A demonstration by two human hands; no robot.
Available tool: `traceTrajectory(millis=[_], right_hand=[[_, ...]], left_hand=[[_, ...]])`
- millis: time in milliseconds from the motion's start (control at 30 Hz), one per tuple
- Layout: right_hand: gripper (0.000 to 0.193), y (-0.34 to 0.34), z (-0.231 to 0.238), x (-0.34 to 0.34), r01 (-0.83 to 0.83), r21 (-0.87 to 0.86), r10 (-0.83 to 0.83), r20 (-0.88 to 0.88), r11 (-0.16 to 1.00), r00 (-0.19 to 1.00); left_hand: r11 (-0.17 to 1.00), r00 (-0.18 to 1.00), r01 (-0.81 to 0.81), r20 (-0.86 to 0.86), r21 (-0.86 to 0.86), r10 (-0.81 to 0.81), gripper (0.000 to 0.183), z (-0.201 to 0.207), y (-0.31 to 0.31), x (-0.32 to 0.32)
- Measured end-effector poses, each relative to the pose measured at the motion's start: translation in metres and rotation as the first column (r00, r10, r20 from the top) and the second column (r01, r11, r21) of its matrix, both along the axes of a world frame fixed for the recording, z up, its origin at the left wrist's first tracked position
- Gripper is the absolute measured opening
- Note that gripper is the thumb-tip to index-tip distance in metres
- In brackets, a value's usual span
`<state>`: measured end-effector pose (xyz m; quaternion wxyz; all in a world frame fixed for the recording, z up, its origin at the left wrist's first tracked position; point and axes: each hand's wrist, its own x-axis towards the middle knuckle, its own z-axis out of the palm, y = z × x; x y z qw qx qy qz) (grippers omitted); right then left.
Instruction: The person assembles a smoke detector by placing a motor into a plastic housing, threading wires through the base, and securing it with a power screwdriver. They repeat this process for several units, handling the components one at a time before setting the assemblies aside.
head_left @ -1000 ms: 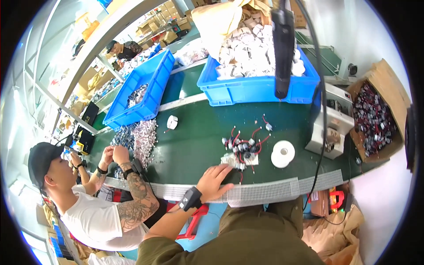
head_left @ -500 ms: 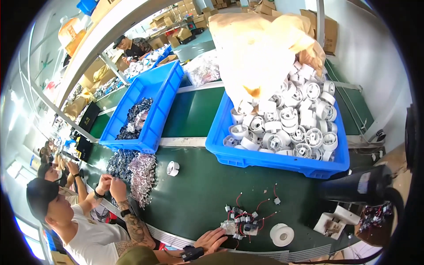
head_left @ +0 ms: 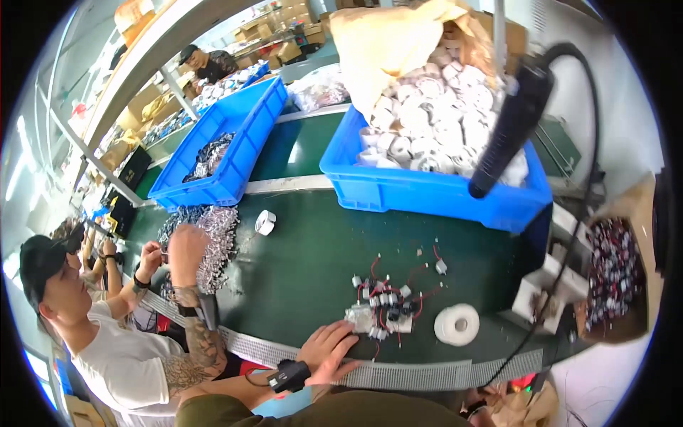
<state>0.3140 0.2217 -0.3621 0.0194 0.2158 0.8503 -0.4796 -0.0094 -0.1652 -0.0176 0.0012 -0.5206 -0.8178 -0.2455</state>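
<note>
My left hand (head_left: 329, 350), with a black strapped device at the wrist, lies at the near table edge. Its fingers are stretched out, and the fingertips reach a clear plastic piece (head_left: 360, 317). Beside that lies a cluster of small grey, white and black parts (head_left: 384, 299) with thin red wires. To its right lies a white roll-like ring (head_left: 456, 325). Below the table edge, right of centre, a partly visible skin-toned shape (head_left: 496, 396) near a dark band may be my right hand; its fingers cannot be made out.
A blue crate (head_left: 434, 196) of white round housings stands behind. A black cylindrical tool (head_left: 514, 128) with a cord crosses before it. A cardboard box (head_left: 644, 313) of small parts is at right. At left, a co-worker (head_left: 121, 341) handles parts near another blue crate (head_left: 213, 191).
The view has shifted, so the table contents sit higher. The black tool appears farther up and left, tilted steeply. The co-worker's hands have moved. My left hand stays by the wired parts.
</note>
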Motion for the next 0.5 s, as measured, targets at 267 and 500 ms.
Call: traceTrajectory(millis=[267,500], right_hand=[[0.015,-0.117,0.306,-0.017,0.119,-0.048,-0.124,-0.112,0.992,0.986],[0.015,-0.133,0.432,-0.184,-0.090,0.398,0.305,-0.519,0.913,0.798]], left_hand=[[0.997,0.995,-0.038,-0.094,0.068,0.044,0.048,-0.003,-0.009,0.005],[0.985,0.986,-0.010,-0.165,0.173,0.039,0.051,-0.019,-0.007,-0.008]])
